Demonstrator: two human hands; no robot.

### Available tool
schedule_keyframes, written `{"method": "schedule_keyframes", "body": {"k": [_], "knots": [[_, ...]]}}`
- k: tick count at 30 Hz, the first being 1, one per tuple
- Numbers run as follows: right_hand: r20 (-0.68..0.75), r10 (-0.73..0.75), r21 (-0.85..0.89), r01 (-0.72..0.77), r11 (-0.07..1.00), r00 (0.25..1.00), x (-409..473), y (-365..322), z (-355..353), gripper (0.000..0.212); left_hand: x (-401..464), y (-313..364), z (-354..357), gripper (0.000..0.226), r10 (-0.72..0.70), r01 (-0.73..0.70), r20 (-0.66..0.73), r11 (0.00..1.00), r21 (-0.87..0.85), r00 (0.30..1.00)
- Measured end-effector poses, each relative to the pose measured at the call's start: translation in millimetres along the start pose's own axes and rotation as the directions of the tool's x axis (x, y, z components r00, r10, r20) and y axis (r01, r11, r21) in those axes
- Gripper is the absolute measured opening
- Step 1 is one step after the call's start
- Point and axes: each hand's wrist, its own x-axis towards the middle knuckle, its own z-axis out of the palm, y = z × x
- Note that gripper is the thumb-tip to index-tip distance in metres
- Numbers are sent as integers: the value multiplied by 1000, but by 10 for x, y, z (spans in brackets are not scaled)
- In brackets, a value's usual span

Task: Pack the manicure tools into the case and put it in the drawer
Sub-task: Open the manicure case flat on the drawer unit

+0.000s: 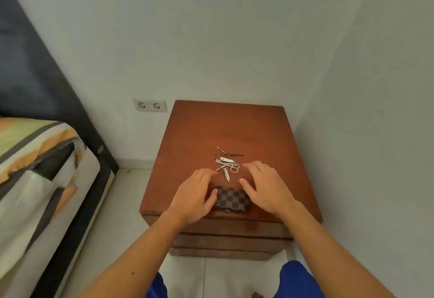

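Between my hands: checkered case [231, 200], lid shut. Left hand [196, 195] touches its left end, right hand [265, 187] spread above, both empty. Tools [227, 165] loose beyond fingertips, none packed. Drawer [231, 228] below, shut.

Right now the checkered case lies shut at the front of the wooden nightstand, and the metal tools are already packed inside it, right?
Not quite. The head view shows the metal tools lying loose on the nightstand, behind the shut checkered case, not inside it.
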Motion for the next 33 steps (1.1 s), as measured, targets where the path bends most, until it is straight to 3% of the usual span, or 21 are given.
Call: {"method": "schedule_keyframes", "body": {"k": [6, 11, 17, 23, 29, 33], "knots": [[55, 21, 21, -23, 1000, 998, -497, -194, 240, 51, -396, 178, 196, 46, -47, 47, 29, 999, -7, 998], [76, 29, 75, -34, 997, 997, -649, -216, 295, 68, -421, 149, 216, 62, -81, 81, 79, 997, 9, 994], [76, 7, 145, -18, 989, 997, -635, -124, 303, 68, -317, 73, 256, 76, -123, 120, 112, 992, 35, 986], [78, 15, 233, -33, 972, 997, -482, -21, 216, 50, -249, 66, 226, 76, -240, 255, 114, 955, -149, 964], [-15, 287, 515, -238, 823, 958, -148, 11, 185, 26, -291, 23, 251, 78, -268, 288, 113, 923, -256, 957], [-9, 337, 585, -268, 766, 942, 11, -2, 222, 8, -291, -15, 275, 88, -262, 280, 101, 919, -279, 960]]}}
